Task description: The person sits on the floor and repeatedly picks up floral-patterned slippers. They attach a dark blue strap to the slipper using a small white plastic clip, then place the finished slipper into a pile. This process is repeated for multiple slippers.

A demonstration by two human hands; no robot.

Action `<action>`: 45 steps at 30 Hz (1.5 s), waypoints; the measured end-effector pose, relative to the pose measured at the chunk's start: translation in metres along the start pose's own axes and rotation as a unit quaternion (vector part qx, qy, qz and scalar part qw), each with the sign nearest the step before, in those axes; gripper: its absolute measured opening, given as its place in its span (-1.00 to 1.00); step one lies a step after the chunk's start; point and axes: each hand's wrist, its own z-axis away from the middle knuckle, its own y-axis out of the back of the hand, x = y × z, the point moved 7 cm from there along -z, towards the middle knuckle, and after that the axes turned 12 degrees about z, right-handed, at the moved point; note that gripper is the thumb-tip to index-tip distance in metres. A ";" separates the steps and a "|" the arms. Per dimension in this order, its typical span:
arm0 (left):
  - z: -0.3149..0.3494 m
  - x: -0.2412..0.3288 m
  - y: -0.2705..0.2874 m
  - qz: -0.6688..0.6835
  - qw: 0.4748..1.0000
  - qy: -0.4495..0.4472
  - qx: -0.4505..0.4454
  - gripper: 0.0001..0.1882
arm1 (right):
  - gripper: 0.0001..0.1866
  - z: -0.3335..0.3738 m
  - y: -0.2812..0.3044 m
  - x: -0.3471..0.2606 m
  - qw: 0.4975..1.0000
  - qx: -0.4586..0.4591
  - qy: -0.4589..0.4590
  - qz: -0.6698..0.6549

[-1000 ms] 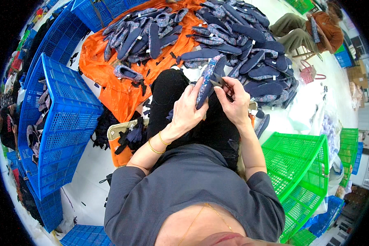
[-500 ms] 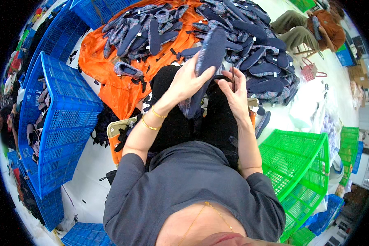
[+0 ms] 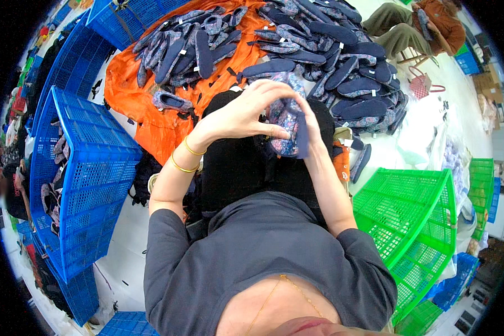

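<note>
Left fingers (image 3: 270, 91) half-curled around floral slipper (image 3: 279, 113), thumb across side; right hand (image 3: 312, 130) beside, hold unclear.

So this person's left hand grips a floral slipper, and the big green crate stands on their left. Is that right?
Not quite: the head view shows the big green crate on their right. The left hand does grip a floral slipper.

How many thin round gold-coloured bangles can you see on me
2: one bangle close to your left hand, another bangle farther up that arm. Others may be hidden where the blue flowered fabric slipper covers part of your right hand.
</note>
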 end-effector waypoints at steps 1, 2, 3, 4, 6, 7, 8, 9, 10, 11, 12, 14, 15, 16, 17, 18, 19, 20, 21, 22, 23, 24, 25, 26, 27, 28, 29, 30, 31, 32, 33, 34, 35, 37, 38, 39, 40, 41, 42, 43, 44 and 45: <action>0.000 -0.005 -0.006 0.004 0.999 -0.020 -0.032 -0.39 | -0.51 -0.008 0.011 0.014 0.999 -0.034 -0.027 -0.020; 0.001 -0.013 -0.009 0.058 0.996 0.045 -0.053 -0.45 | -0.51 -0.010 0.008 0.021 0.995 -0.067 -0.055 -0.039; 0.002 -0.013 -0.012 0.022 0.997 0.019 -0.068 -0.48 | -0.52 -0.007 0.018 0.025 0.998 -0.006 -0.060 -0.020; 0.001 -0.013 -0.014 -0.012 0.997 -0.007 -0.081 -0.50 | -0.53 -0.005 0.019 0.030 0.997 0.002 -0.066 -0.036; 0.001 -0.015 -0.024 0.002 0.990 0.011 -0.140 -0.55 | -0.56 -0.002 0.026 0.039 0.998 -0.006 -0.059 -0.022; 0.002 -0.017 -0.029 0.056 0.985 0.020 -0.164 -0.57 | -0.57 0.003 0.028 0.044 0.997 0.032 -0.067 -0.026; 0.004 -0.016 -0.031 0.070 0.983 0.013 -0.170 -0.61 | -0.56 0.013 0.033 0.047 0.992 0.096 -0.085 0.013; 0.004 -0.014 -0.029 0.095 0.985 -0.001 -0.144 -0.62 | -0.58 0.020 0.040 0.057 0.986 -0.090 -0.131 -0.051; 0.004 -0.013 -0.025 0.120 0.985 -0.018 -0.121 -0.64 | -0.59 0.039 0.052 0.060 0.941 -0.270 -0.168 -0.113; 0.006 -0.020 -0.022 0.141 0.984 0.009 -0.113 -0.65 | -0.63 0.052 0.060 0.063 0.971 -0.121 -0.207 0.011; 0.008 -0.026 -0.017 0.162 0.981 0.034 -0.105 -0.67 | -0.66 0.072 0.063 0.049 0.961 0.034 -0.238 0.138; 0.016 -0.042 -0.016 0.182 0.971 0.121 -0.096 -0.70 | -0.67 0.088 0.060 0.024 0.948 -0.043 -0.199 0.246; 0.016 -0.045 -0.022 0.223 0.957 0.151 -0.111 -0.70 | -0.71 0.084 0.065 0.010 0.934 -0.011 -0.130 0.332; 0.015 -0.048 -0.027 0.263 0.939 0.181 -0.126 -0.71 | -0.74 0.079 0.058 -0.008 0.909 0.021 -0.058 0.413; 0.014 -0.051 -0.032 0.280 0.934 0.181 -0.126 -0.72 | -0.76 0.076 0.043 -0.025 0.903 0.062 0.049 0.423; 0.014 -0.056 -0.038 0.297 0.929 0.182 -0.126 -0.73 | -0.75 0.066 0.035 -0.033 0.898 0.050 0.150 0.410; 0.013 -0.058 -0.040 0.312 0.924 0.184 -0.124 -0.74 | -0.74 0.057 0.028 -0.034 0.900 0.026 0.156 0.407; 0.011 -0.058 -0.041 0.339 0.913 0.186 -0.127 -0.75 | -0.73 0.049 0.021 -0.035 0.900 0.002 0.162 0.404; 0.009 -0.058 -0.040 0.365 0.902 0.188 -0.130 -0.76 | -0.71 0.043 0.018 -0.033 0.902 -0.011 0.143 0.408; 0.008 -0.059 -0.038 0.390 0.891 0.191 -0.132 -0.77 | -0.70 0.037 0.016 -0.030 0.902 -0.025 0.123 0.412; 0.010 -0.066 -0.039 0.396 0.884 0.203 -0.144 -0.77 | -0.75 0.031 0.020 -0.030 0.887 -0.019 0.148 0.438; 0.010 -0.067 -0.039 0.421 0.872 0.201 -0.145 -0.76 | -0.77 0.026 0.029 -0.028 0.890 -0.012 0.157 0.428; 0.010 -0.067 -0.040 0.447 0.860 0.200 -0.145 -0.75 | -0.78 0.023 0.034 -0.029 0.893 -0.005 0.165 0.418; 0.011 -0.068 -0.041 0.472 0.847 0.198 -0.145 -0.73 | -0.79 0.021 0.038 -0.029 0.897 0.003 0.172 0.408; 0.015 -0.080 -0.044 0.484 0.839 0.201 -0.148 -0.68 | -0.82 0.020 0.042 -0.027 0.901 0.015 0.175 0.396; 0.013 -0.079 -0.043 0.506 0.827 0.209 -0.131 -0.66 | -0.81 0.020 0.042 -0.025 0.916 0.018 0.167 0.363; 0.010 -0.077 -0.042 0.527 0.814 0.217 -0.114 -0.63 | -0.80 0.021 0.040 -0.024 0.930 0.021 0.159 0.330; 0.007 -0.073 -0.040 0.548 0.800 0.225 -0.096 -0.61 | -0.80 0.022 0.038 -0.024 0.943 0.024 0.151 0.297; 0.004 -0.068 -0.036 0.538 0.805 0.229 -0.103 -0.54 | -0.78 0.023 0.035 -0.024 0.948 0.024 0.149 0.281; 0.002 -0.066 -0.036 0.536 0.805 0.231 -0.103 -0.53 | -0.78 0.022 0.037 -0.023 0.948 0.027 0.152 0.278; 0.002 -0.063 -0.037 0.534 0.806 0.233 -0.104 -0.52 | -0.78 0.020 0.041 -0.022 0.948 0.030 0.155 0.276; 0.002 -0.062 -0.038 0.533 0.806 0.236 -0.103 -0.51 | -0.78 0.020 0.041 -0.021 0.949 0.034 0.156 0.273; 0.003 -0.065 -0.040 0.538 0.801 0.240 -0.107 -0.51 | -0.78 0.022 0.037 -0.022 0.948 0.023 0.161 0.274; 0.001 -0.064 -0.040 0.530 0.807 0.235 -0.113 -0.54 | -0.79 0.022 0.037 -0.023 0.941 0.025 0.168 0.291; 0.001 -0.063 -0.040 0.526 0.810 0.232 -0.116 -0.55 | -0.79 0.022 0.037 -0.024 0.938 0.026 0.171 0.300; 0.001 -0.062 -0.041 0.521 0.814 0.230 -0.116 -0.58 | -0.79 0.023 0.035 -0.024 0.938 0.027 0.174 0.299; 0.000 -0.062 -0.043 0.516 0.818 0.227 -0.116 -0.60 | -0.80 0.024 0.032 -0.025 0.937 0.028 0.178 0.298; 0.000 -0.062 -0.045 0.511 0.821 0.224 -0.117 -0.63 | -0.80 0.024 0.031 -0.025 0.937 0.029 0.182 0.297; 0.000 -0.065 -0.044 0.467 0.845 0.236 -0.111 -0.66 | -0.80 0.024 0.032 -0.025 0.938 0.019 0.173 0.300; -0.001 -0.066 -0.042 0.422 0.866 0.246 -0.107 -0.69 | -0.81 0.025 0.035 -0.025 0.939 0.011 0.163 0.302; -0.003 -0.065 -0.039 0.377 0.884 0.256 -0.102 -0.73 | -0.82 0.025 0.037 -0.025 0.940 0.003 0.154 0.305; -0.006 -0.060 -0.034 0.332 0.906 0.249 -0.087 -0.81 | -0.83 0.025 0.039 -0.024 0.939 0.026 0.153 0.308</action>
